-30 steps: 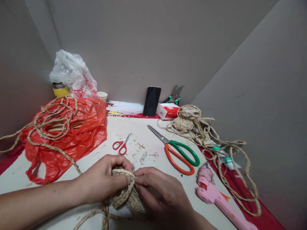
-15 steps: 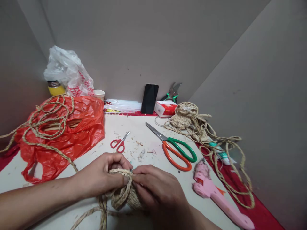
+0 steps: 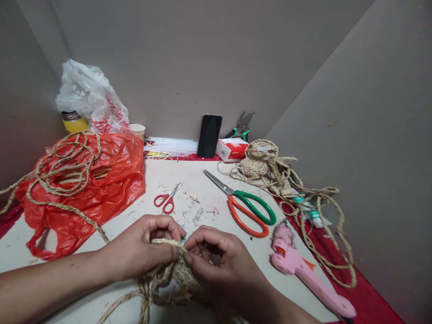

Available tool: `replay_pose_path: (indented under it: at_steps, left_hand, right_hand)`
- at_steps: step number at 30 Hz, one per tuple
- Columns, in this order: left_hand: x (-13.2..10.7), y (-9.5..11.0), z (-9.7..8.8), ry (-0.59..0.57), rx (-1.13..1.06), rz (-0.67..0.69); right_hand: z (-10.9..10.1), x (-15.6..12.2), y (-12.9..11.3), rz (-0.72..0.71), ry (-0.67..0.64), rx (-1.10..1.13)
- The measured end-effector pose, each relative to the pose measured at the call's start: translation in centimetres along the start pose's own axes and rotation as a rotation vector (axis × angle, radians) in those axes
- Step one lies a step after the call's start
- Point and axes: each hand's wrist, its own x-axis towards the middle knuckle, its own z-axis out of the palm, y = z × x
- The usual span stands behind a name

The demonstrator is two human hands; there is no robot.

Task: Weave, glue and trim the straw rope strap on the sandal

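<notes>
Both hands work on a small coiled piece of braided straw rope point(image 3: 178, 276) at the near edge of the white table point(image 3: 195, 182). My left hand point(image 3: 143, 247) is curled around its top rim, thumb and fingers pinching the braid. My right hand point(image 3: 219, 263) pinches the same rim from the right, fingers bent and pressed on the coil. A loose braid tail point(image 3: 131, 301) trails off toward the bottom edge.
A red plastic bag point(image 3: 84, 189) with loops of rope lies at left, a white bag point(image 3: 89, 99) behind it. Small red scissors point(image 3: 165, 200), large green-orange scissors point(image 3: 246, 209), a pink glue gun point(image 3: 303, 272), a rope pile point(image 3: 270, 168), a phone point(image 3: 209, 135) and a box point(image 3: 232, 149) lie around.
My right hand has lifted its fingers into a tighter pinch at the coil's rim. The view has shifted slightly; the left hand keeps its grip.
</notes>
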Motion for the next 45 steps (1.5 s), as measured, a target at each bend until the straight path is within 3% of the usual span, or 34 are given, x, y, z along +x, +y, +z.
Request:
replay_pose_path:
  at_steps: [2,6,12,17,22,27,32,38,40,45]
  left_hand:
    - [0.0,0.0,0.1,-0.01,0.005,-0.004]
    - [0.0,0.0,0.4,-0.005,-0.006,-0.013]
    - [0.1,0.2,0.5,-0.005,0.069,0.008]
    - [-0.1,0.1,0.7,-0.018,0.115,0.071]
    - [-0.1,0.0,0.6,0.0,0.175,0.088]
    - [0.1,0.1,0.4,-0.043,0.2,0.029]
    - [0.3,0.0,0.6,-0.071,0.157,-0.062]
    - [0.5,-1.1,0.8,-0.049,0.153,-0.084]
    - [0.5,-1.2,0.8,-0.041,0.148,-0.087]
    - [0.2,-0.8,1.1,-0.049,0.101,-0.116]
  right_hand:
    - [0.1,0.0,-0.2,0.035,0.0,-0.007]
    - [0.3,0.0,-0.3,-0.063,0.055,-0.046]
    - [0.3,0.1,-0.6,0.145,-0.032,0.118]
    - [0.4,0.0,-0.5,0.097,0.004,0.172]
    - [-0.1,0.3,-0.2,0.165,-0.102,0.357]
    - [-0.6,0.5,-0.1,0.26,-0.208,0.348]
    - [0.0,0.2,-0.2,0.155,-0.156,0.17]
    - [0.9,-0.1,0.9,-0.181,0.017,-0.273]
    - [1.0,-0.2,1.0,-0.232,0.046,-0.321]
    - [0.8,0.1,0.3,0.104,-0.107,0.078]
